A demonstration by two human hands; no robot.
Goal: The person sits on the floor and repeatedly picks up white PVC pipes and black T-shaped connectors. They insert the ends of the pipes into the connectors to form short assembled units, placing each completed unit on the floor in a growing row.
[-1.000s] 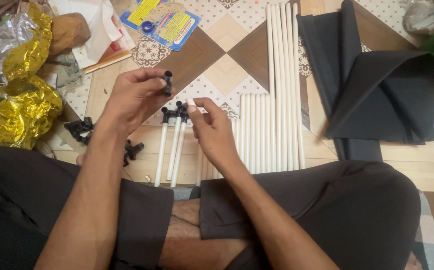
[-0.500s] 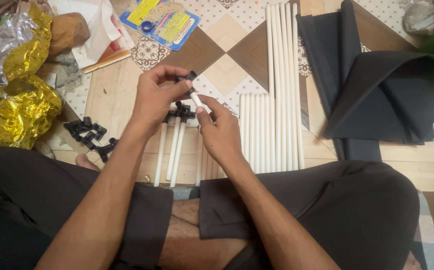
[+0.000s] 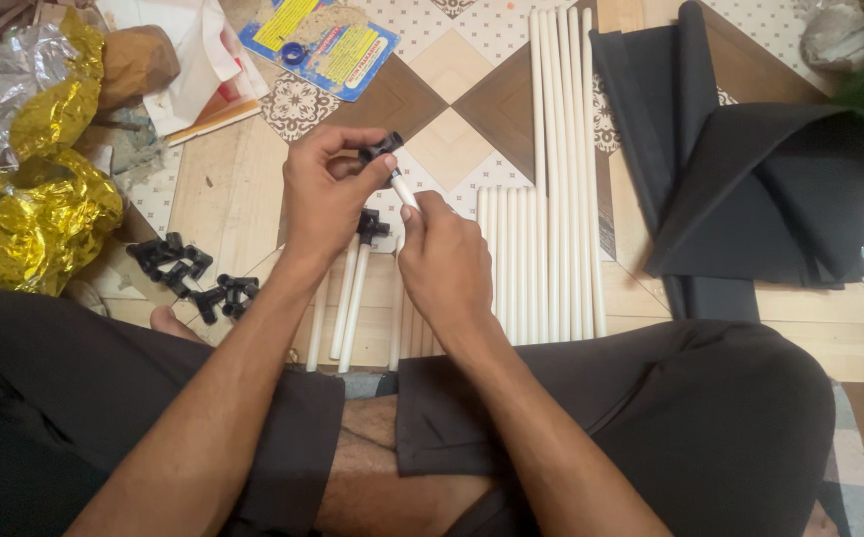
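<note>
1. The left hand (image 3: 328, 194) pinches a small black plastic connector (image 3: 380, 149) between thumb and fingers, held up over the patterned floor (image 3: 452, 89) in front of the person's lap.
2. The right hand (image 3: 447, 264) has its fingers closed round a thin white tube (image 3: 402, 186), gripping just below the tube's top end, which meets the connector.
3. The tube looks light, stiff and smooth, so it may slip in the hand; a hold close to the end, as here, seems best for steering it into the socket.
4. The connector looks hard and small; a thumb-and-finger pinch on its body, clear of the open socket, suits it.
5. Two tubes with black caps (image 3: 367, 227) lie below the hands; a row of bare white tubes (image 3: 541, 259) lies to the right, loose black connectors (image 3: 193, 278) to the left, with black cloth (image 3: 750, 189) and gold foil (image 3: 34, 219) at the sides.
6. Against the picture a second ago, the left hand has carried the connector rightward to the tube's end, and the right hand has lifted this tube from beside the capped ones.
</note>
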